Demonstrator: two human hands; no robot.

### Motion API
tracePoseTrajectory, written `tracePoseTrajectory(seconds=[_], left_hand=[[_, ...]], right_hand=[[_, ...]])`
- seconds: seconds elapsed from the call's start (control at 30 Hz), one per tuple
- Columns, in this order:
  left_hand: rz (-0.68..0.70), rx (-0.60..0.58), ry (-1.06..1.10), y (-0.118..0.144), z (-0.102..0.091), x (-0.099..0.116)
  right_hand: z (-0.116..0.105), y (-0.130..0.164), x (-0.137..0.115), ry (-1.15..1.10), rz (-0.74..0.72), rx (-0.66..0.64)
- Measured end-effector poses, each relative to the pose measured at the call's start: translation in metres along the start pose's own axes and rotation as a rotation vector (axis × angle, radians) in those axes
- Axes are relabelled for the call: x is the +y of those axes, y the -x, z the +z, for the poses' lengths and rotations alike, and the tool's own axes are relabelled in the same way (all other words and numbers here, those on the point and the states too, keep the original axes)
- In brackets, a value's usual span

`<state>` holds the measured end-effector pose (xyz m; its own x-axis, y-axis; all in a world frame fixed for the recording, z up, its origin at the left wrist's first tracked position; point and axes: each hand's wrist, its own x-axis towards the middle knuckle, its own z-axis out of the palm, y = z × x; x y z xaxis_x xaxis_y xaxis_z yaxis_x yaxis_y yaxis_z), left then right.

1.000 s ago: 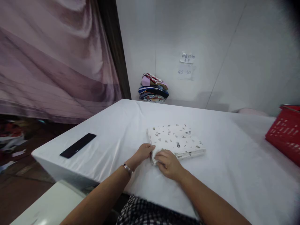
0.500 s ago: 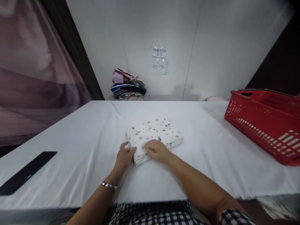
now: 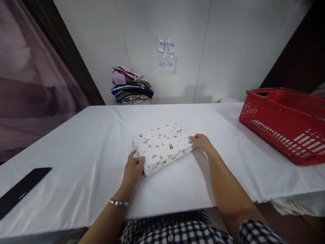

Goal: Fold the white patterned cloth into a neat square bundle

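Observation:
A folded white cloth (image 3: 162, 144) with small printed starfish and shell-like figures lies in several layers on the white-covered table. My left hand (image 3: 133, 167) grips its near left corner, the thumb on top and the other fingers at the side, partly hidden. At the opposite end, my right hand (image 3: 201, 141) pinches the right corner, fingertips on the upper layer and the thumb side out of sight. The layered edges of the cloth face me.
A red plastic basket (image 3: 275, 130) stands at the table's right side. On the left lies a flat black object (image 3: 24, 188), likely a phone. A pile of folded fabrics (image 3: 132, 86) rests at the back by the wall, left of taped paper signs (image 3: 167, 63).
My right hand has moved from the cloth's near middle edge to its right corner. My left hand stays at the left corner. The view has shifted slightly.

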<state>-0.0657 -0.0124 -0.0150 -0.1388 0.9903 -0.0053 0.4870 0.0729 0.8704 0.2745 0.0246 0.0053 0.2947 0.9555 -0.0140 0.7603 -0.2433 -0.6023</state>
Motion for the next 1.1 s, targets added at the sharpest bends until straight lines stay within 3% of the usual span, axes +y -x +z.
tracePoseTrajectory(seconds=[0.2,0.27,0.37,0.43,0.53,0.63,0.73,0.9,1.1], left_hand=[[0.122,0.06,-0.266,0.003,-0.003,0.003],[0.253,0.138,-0.406,0.003,-0.004,0.004],[0.56,0.214,-0.541,0.005,-0.005,0.009],[0.737,0.172,-0.564,0.009,-0.002,0.016],[0.881,0.023,-0.559,0.018,0.006,0.032],[0.897,-0.127,-0.59,0.023,0.018,0.043],[0.856,-0.21,-0.622,0.019,0.027,0.042],[0.837,-0.218,-0.6,0.012,0.031,0.032],[0.836,-0.193,-0.617,0.014,0.033,0.036]], right_hand=[[0.008,-0.006,0.003,0.015,0.003,-0.039],[0.01,-0.006,0.004,0.006,-0.002,-0.032],[0.011,-0.006,0.005,-0.015,-0.01,-0.026],[0.011,-0.005,0.005,-0.023,-0.013,-0.034],[0.004,-0.004,0.002,-0.033,-0.026,0.008],[-0.009,0.001,-0.002,-0.091,-0.11,0.113],[-0.019,0.011,-0.006,-0.207,-0.226,0.062],[-0.015,0.028,-0.002,-0.276,-0.328,-0.108],[0.002,0.026,0.008,-0.233,-0.371,-0.131]])
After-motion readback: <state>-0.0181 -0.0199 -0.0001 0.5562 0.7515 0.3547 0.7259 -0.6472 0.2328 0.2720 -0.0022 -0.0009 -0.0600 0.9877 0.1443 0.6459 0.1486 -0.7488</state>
